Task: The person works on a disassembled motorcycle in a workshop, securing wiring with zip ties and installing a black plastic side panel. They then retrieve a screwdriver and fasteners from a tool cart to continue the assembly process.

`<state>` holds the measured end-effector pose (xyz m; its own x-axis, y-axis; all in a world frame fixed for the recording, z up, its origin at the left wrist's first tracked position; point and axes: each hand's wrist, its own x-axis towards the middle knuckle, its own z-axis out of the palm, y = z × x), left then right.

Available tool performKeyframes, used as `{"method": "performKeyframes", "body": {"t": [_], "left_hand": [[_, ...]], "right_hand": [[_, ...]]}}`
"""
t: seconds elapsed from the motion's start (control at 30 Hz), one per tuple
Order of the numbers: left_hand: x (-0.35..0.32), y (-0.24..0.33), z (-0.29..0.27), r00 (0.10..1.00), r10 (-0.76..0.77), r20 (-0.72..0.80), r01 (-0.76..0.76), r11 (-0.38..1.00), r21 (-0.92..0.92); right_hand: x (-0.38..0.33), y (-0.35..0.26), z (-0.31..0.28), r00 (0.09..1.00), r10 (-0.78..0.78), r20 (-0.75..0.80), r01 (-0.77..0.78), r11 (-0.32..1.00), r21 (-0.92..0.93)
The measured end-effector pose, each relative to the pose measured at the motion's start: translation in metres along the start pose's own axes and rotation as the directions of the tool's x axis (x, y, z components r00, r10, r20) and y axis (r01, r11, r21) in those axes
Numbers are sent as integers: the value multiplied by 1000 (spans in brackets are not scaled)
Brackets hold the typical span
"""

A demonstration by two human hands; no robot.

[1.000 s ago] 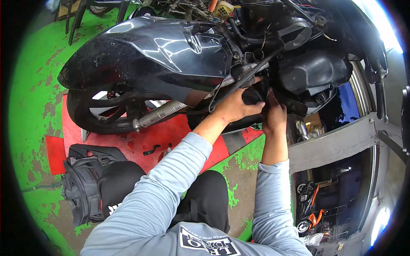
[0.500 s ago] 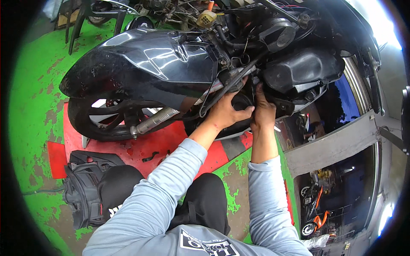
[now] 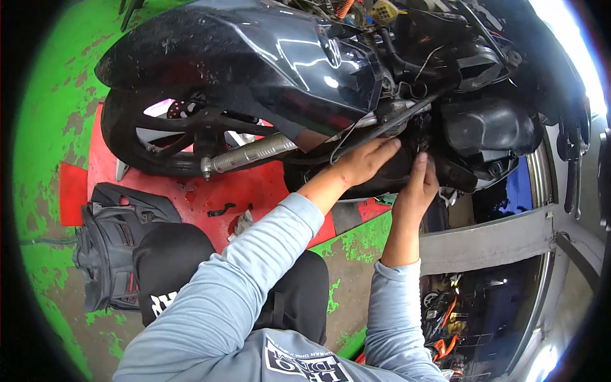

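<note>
A dark motorcycle (image 3: 286, 63) lies tipped on its side across a red floor mat (image 3: 248, 191), its front wheel (image 3: 184, 134) to the left and the black engine casing (image 3: 490, 127) to the right. Both hands reach into the gap between the glossy fairing (image 3: 305, 57) and that casing. The left hand (image 3: 364, 162) lies flat, fingers stretched out together and palm down, resting against the dark underside just below a thin black rod (image 3: 388, 124) that runs diagonally past it. The right hand (image 3: 418, 184) is just beside it, fingers pointing up and pressed close into the dark recess; whether it grips anything there is hidden, so I cannot tell. A chrome fork tube (image 3: 251, 153) slants from the wheel toward the left forearm. On the green painted floor (image 3: 51, 127) to the left lies a loose black plastic cover (image 3: 111, 248), next to the person's knee. Small dark parts (image 3: 219, 210) sit on the mat.
</note>
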<state>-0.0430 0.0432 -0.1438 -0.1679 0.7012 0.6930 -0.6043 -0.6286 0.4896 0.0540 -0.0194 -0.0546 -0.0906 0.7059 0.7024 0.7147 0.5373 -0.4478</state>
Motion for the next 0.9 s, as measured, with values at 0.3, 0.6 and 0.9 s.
{"method": "performKeyframes", "body": {"t": [0.3,0.6,0.9], "left_hand": [[7,-26,-16,961,144,234,-261,742,617],[9,-17,-13,963,197,183,-269,704,658],[9,-21,-18,982,12,191,-96,892,442]], "right_hand": [[4,-7,15,931,-206,-302,184,978,-101],[-12,15,23,984,84,-160,-47,973,227],[-4,18,16,999,-42,-20,46,931,362]]}}
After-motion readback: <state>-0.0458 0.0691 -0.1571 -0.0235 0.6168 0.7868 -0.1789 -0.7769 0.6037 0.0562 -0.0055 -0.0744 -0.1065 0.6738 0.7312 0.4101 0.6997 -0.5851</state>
